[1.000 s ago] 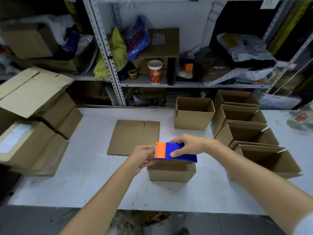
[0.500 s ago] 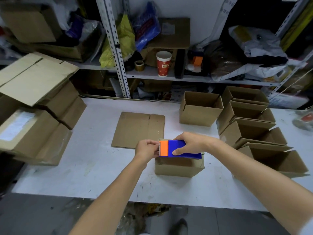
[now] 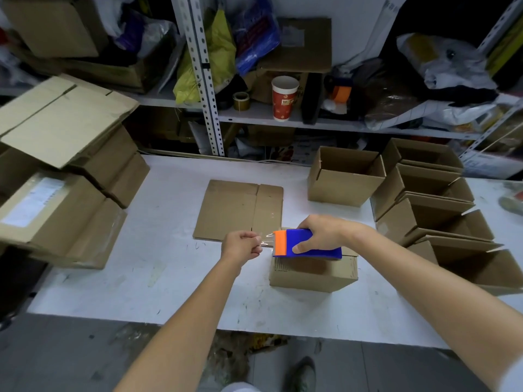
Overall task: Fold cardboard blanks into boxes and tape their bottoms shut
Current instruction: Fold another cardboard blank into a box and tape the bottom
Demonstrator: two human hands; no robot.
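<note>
Taping stage: box [image 3: 311,274] closed side up on the counter [image 3: 169,278], near the front. Pinching the tape [image 3: 267,239] end between left hand [image 3: 242,246] fingers [image 3: 255,247]; gripping the tape dispenser [image 3: 311,247] just above the box, right hand [image 3: 324,232] fingers curled round. Next, probably: laying tape along the seam, pressing flat.

A blue-and-orange tape dispenser [image 3: 325,251] is held by the right grip [image 3: 322,233] on top of a small cardboard box [image 3: 311,275] on the white table [image 3: 169,278]. A strip of clear tape [image 3: 267,239] is pinched by the left grip [image 3: 242,246] just left of the dispenser. A flat blank [image 3: 237,210] is seen lying just behind.
</note>
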